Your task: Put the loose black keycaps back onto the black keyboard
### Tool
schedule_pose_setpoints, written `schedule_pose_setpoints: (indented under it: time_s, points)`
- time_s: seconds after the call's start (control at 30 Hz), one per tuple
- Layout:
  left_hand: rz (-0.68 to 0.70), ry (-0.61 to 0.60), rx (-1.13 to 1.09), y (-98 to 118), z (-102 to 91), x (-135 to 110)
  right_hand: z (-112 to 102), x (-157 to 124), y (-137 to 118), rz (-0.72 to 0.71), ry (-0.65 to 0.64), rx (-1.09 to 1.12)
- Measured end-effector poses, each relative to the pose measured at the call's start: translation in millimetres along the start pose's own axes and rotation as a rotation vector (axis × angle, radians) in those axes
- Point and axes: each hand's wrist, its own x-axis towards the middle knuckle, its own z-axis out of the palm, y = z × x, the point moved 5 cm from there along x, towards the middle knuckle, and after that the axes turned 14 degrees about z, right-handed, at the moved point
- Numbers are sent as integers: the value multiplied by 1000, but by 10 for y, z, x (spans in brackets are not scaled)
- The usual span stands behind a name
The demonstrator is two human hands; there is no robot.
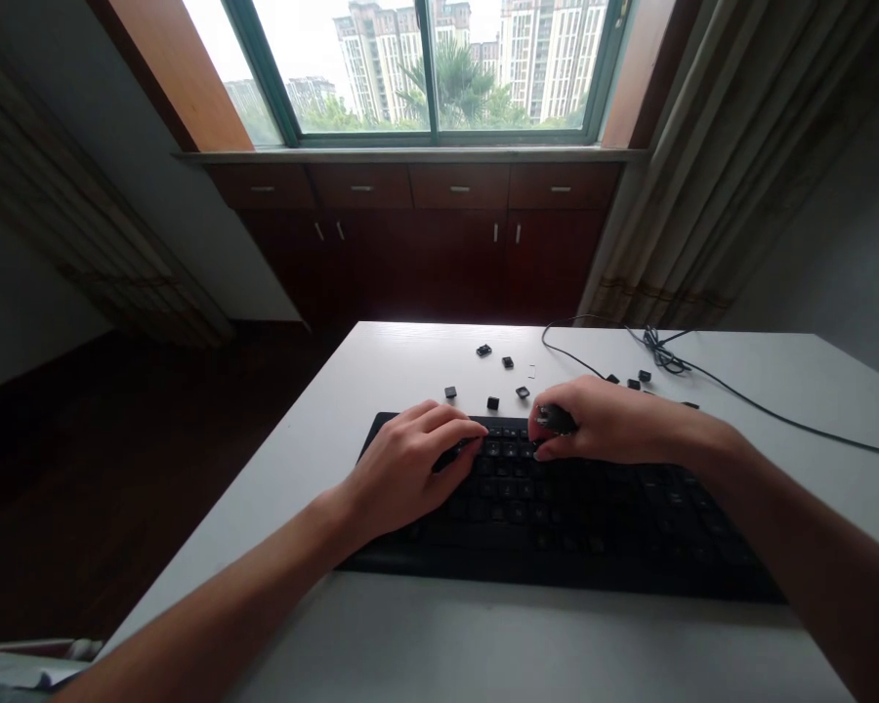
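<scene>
Daylight comes through a window [425,68] above a row of wooden drawers [410,186], and a white counter [410,356] runs toward you. Your right hand [615,420] is at the top edge of a black keyboard [557,527], its fingers [546,449] pinched shut on a small dark object [555,420], perhaps a keycap, though they hide most of it. Your left hand [402,474] lies on the keys to the left, its fingers [458,427] curved and loosely apart, with no visible hold on anything. The keyboard's long axis runs across you, its right end slightly nearer your body, and both hands sit over its upper left part. Loose black keycaps [493,402] lie on the counter just beyond your fingers, nearest the gap between your hands. More sit past your right hand, near a tangled black cable [659,351]. White counter continues beyond the keyboard's left end.
</scene>
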Motion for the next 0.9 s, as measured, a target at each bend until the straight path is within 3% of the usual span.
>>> schedule_pose_setpoints:
  time_s: [0.27,0.67,0.9]
  points:
    - [23,103,-147,212,-41,62,58,18,-180,-205,13,380]
    - [-129,246,-153,156,-89,34,94,19,-207,-56,-119,613]
    - [-57,252,-184,162,-70,36,149,11,-220,-86,-172,591]
